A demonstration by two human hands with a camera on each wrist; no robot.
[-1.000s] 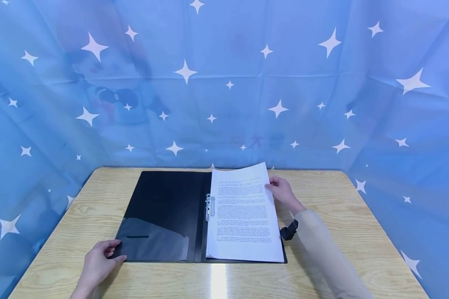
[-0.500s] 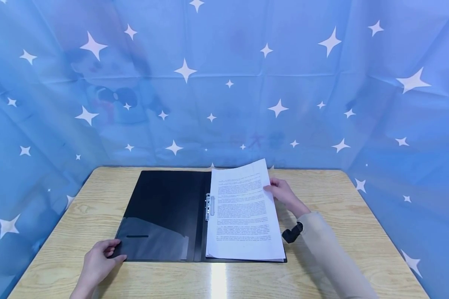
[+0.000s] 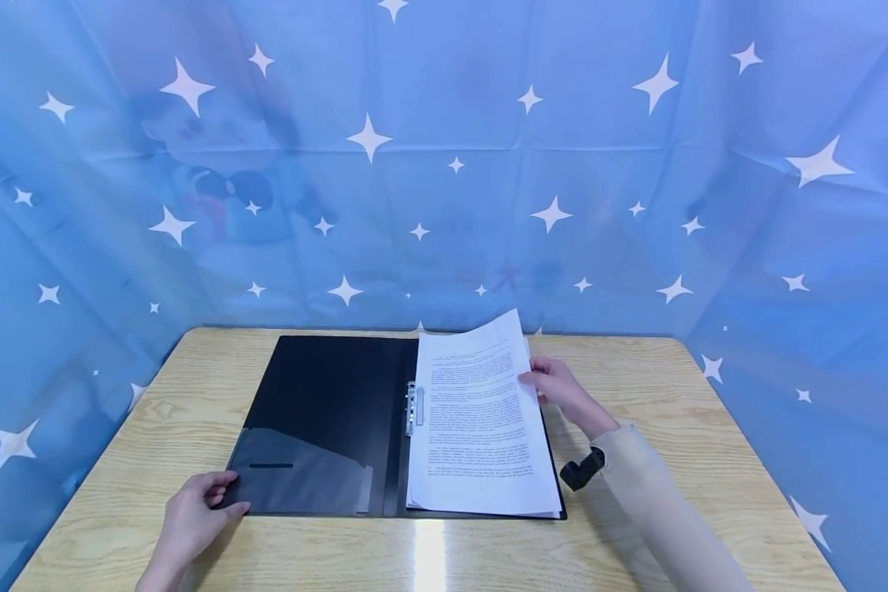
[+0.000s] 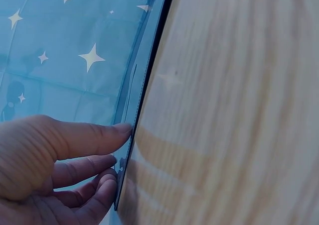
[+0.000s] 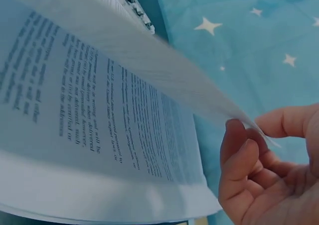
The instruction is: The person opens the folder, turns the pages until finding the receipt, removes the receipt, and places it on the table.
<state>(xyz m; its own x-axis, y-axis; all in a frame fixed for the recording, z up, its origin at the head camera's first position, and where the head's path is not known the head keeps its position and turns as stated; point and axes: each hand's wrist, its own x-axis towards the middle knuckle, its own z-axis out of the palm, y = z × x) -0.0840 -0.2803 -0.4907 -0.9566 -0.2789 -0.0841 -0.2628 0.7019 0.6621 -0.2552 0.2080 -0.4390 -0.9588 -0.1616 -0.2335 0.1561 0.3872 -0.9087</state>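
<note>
A black folder [image 3: 333,386] lies spread wide on the table, a metal clip [image 3: 414,409] near its spine. On its right half rests a stack of printed paper [image 5: 75,150]. My right hand [image 3: 562,388] pinches the right edge of the upper paper [image 3: 481,427] between thumb and fingers. That edge is raised and bowed, and the right wrist view shows another printed page beneath it. At the folder's near left corner, my left hand [image 3: 196,514] pinches the cover's edge, thumb on one side and curled fingers by the other in the left wrist view.
A clear pocket [image 3: 307,477] covers the lower part of the folder's left half. The wooden table [image 3: 651,378] extends around the folder. Behind it and at the sides hangs a blue curtain [image 3: 444,189] with white stars. A black wrist device [image 3: 583,470] sits at the right sleeve.
My right hand has moved slightly left, raising the upper paper's right edge. Its far right corner has shifted up and left. My left hand stays at the folder corner.
</note>
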